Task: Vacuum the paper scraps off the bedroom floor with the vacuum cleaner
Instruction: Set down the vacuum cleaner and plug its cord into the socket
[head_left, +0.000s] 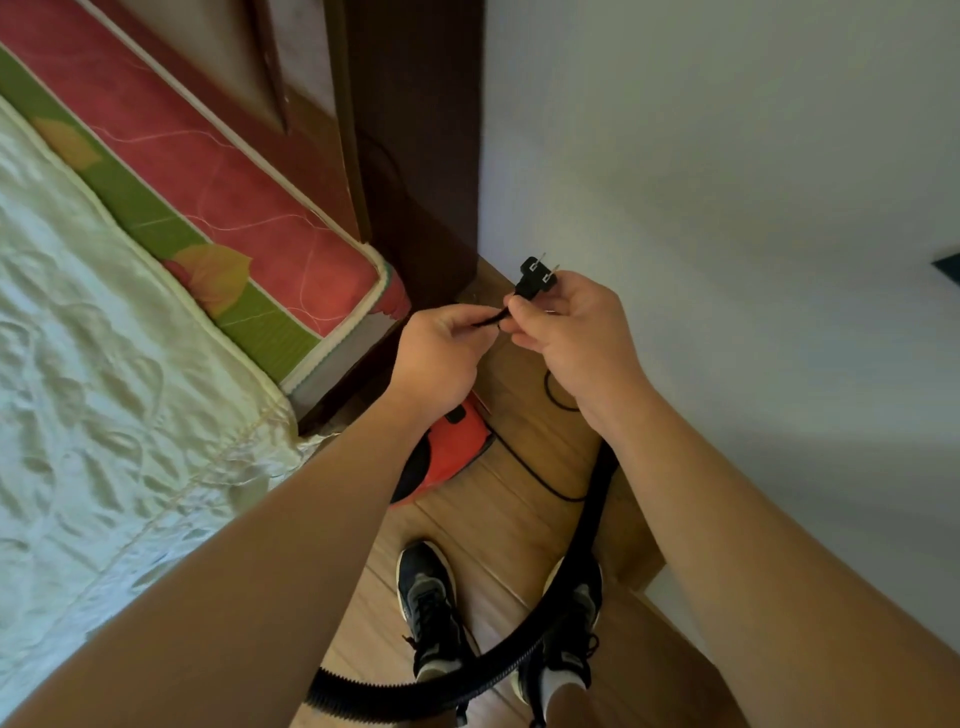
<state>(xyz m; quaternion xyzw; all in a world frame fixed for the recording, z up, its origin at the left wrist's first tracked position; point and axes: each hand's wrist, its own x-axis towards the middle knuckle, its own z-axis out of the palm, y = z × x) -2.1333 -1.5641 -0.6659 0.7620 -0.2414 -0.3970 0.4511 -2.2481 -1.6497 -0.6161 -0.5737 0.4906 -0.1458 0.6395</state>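
Two hands are up in front of the person, almost touching. The right hand (571, 332) has its fingers curled round the base of one black plug (537, 278), which sticks out just beyond its fingertips with two metal prongs showing. The left hand (441, 353), just beside it, pinches the thin black cord (491, 318) between thumb and fingertips, with the other fingers folded in.

One red vacuum cleaner (452, 452) sits on the wooden floor (498, 530) below the left wrist (partly hidden by that forearm), and more cord lies looped on the boards under the right hand. One ribbed black hose (589, 514) comes out from under the right wrist and curves back across the person's two dark shoes, the left shoe (428, 608) and the right shoe (571, 649).

To the left of the left arm is a bed with a pale quilted cover (104, 389) and a red and green mattress (234, 171). Beyond the hands stands dark wooden furniture (415, 130), and a plain pale wall (727, 156) is to the right of the right hand.
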